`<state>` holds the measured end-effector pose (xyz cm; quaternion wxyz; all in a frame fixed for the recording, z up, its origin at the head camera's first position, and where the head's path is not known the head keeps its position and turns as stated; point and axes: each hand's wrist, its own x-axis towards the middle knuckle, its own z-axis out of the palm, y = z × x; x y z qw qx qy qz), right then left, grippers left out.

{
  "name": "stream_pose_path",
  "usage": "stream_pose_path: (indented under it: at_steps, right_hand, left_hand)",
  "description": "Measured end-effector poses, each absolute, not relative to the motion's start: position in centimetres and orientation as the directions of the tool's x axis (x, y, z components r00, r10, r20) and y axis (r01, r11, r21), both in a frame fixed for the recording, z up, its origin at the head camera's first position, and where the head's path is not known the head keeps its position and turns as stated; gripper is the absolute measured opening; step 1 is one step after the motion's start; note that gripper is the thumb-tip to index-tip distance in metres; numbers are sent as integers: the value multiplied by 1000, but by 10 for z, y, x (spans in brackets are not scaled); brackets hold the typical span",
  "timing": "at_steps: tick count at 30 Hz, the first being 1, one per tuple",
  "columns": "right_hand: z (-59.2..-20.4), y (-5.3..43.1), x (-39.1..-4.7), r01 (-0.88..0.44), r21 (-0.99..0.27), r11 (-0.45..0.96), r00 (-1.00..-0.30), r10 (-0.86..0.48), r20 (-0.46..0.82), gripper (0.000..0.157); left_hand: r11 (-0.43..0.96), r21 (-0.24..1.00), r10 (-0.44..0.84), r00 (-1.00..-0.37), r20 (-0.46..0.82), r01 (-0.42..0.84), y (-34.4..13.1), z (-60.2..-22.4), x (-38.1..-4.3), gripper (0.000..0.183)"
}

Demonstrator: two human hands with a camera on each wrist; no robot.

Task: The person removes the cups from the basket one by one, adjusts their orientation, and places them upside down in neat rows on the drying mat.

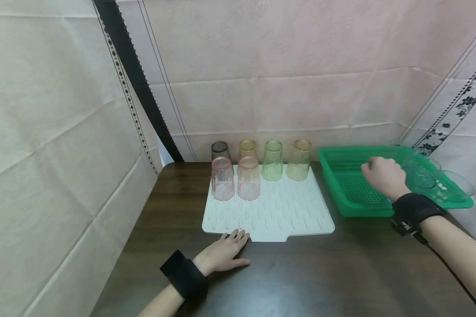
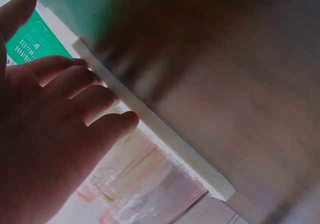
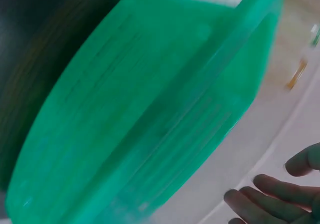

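My left hand point(image 1: 224, 253) lies flat at the front edge of a white ribbed drying mat point(image 1: 269, 220), fingertips right at its rim and fingers straight. Above the green plastic basket point(image 1: 349, 209) is my right hand point(image 1: 386, 177). Its fingers point(image 3: 275, 199) look loosely bent in the right wrist view, thumb apart, nothing between them. Clear drinking glasses point(image 1: 420, 178) lie at the basket's right side, partly hidden by the hand and wrist. On the mat, two pink-tinted glasses point(image 1: 249, 180) stand in front of a grey glass point(image 1: 220, 149) and an amber glass point(image 1: 247, 148).
A green glass point(image 1: 273, 163) and a yellowish glass point(image 1: 299, 163) stand on the mat's back right. The dark wooden table point(image 1: 293, 277) is bounded by cloth hangings point(image 1: 281, 101) behind and at the sides. A cable point(image 1: 452, 268) runs from the right wrist's black band.
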<state>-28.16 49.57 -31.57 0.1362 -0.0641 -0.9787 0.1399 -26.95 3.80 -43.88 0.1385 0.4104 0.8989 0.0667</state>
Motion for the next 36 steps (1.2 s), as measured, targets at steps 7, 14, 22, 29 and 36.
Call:
stream_pose_path:
  at_steps: [7, 14, 22, 29, 36]
  right_hand:
    - [-317, 538, -271, 231, -220, 948, -915, 289, 283, 42]
    - [-322, 557, -266, 452, -184, 873, -889, 459, -6, 86]
    - [-330, 564, -263, 477, -205, 855, -877, 477, -50, 87]
    - [-338, 566, -266, 477, -188, 858, -877, 478, -42, 85]
    - [-340, 568, -275, 505, -178, 845, -861, 507, -34, 87]
  left_hand:
    - [647, 202, 763, -623, -174, 736, 39, -440, -271, 71]
    - [641, 172, 767, -622, -158, 748, 38, -442, -270, 70]
    - [649, 161, 760, -629, -160, 743, 39, -440, -267, 69]
    - [644, 144, 765, -627, -147, 752, 39, -442, -267, 70]
    - [647, 139, 763, -630, -145, 750, 39, -442, -268, 69]
